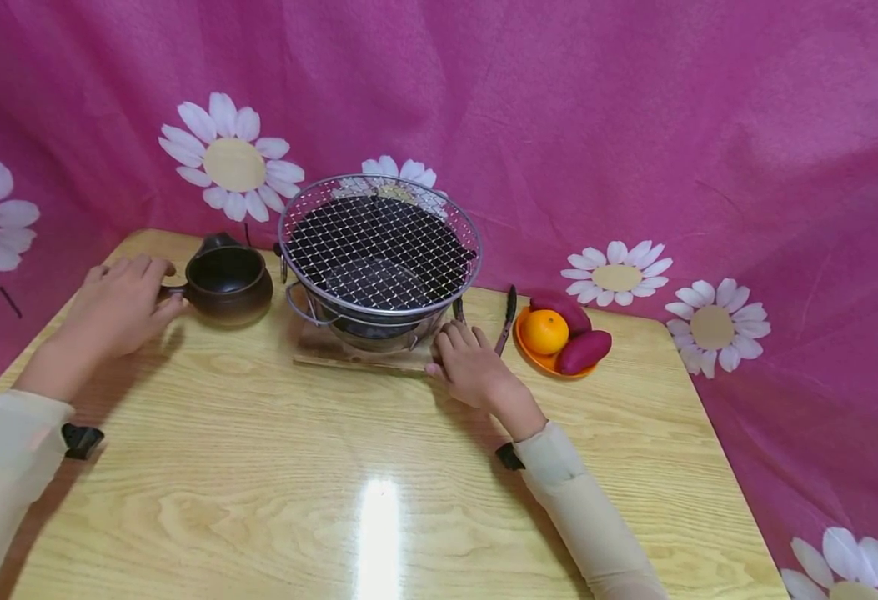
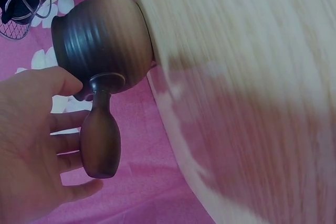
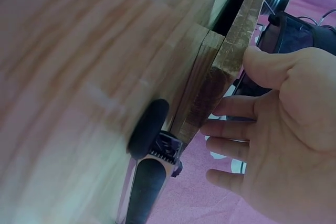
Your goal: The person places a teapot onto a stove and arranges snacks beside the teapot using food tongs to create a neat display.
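A dark brown side-handled pot (image 1: 228,287) stands at the left of the table. My left hand (image 1: 119,304) is at its handle (image 2: 101,140); in the left wrist view the thumb lies near the pot's body and the loosely spread fingers pass behind the handle, not closed round it. At the middle, a round grill (image 1: 382,258) with a wire mesh top rests on a wooden board (image 1: 333,350). My right hand (image 1: 471,364) is at the board's right end, thumb at its corner and fingers loosely bent along the end, as the right wrist view shows.
Right of the board lies a black-handled utensil (image 1: 508,321). Beyond it an orange plate (image 1: 534,360) bears an orange (image 1: 545,332) and two purple sweet potatoes (image 1: 584,352). A pink cloth with white flowers (image 1: 521,108) hangs behind the table (image 1: 281,475).
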`<state>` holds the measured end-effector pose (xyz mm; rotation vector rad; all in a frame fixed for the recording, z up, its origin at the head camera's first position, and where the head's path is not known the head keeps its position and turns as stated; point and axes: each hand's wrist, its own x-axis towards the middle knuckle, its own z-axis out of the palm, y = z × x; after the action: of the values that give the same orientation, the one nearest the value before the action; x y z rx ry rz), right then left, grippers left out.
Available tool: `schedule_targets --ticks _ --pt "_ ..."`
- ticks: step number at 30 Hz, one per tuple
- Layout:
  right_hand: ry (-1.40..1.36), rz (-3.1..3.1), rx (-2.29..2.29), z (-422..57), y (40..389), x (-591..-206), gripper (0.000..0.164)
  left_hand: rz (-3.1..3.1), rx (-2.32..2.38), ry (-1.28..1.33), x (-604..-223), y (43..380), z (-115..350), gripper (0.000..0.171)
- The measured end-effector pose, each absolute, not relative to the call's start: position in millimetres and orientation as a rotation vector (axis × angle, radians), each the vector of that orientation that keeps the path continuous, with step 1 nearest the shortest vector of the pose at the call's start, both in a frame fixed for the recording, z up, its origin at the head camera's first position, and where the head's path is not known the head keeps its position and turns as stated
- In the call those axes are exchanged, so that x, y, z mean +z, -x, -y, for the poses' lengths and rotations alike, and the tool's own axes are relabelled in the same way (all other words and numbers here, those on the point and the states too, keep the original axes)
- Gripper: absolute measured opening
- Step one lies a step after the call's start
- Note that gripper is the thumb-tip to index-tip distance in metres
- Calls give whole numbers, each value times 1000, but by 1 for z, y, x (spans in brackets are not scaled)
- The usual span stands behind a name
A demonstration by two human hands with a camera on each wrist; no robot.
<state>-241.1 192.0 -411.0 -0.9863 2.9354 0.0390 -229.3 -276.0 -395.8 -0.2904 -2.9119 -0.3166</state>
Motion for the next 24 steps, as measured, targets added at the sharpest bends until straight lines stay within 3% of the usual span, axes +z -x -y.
schedule_targets --ticks 11,24 --pt "1167 -2993 48 -190 243 -409 29 2957 -272 332 -395 231 277 30" --pt "1126 -2975 29 -188 241 -405 26 2930 -249 389 -397 234 279 21"
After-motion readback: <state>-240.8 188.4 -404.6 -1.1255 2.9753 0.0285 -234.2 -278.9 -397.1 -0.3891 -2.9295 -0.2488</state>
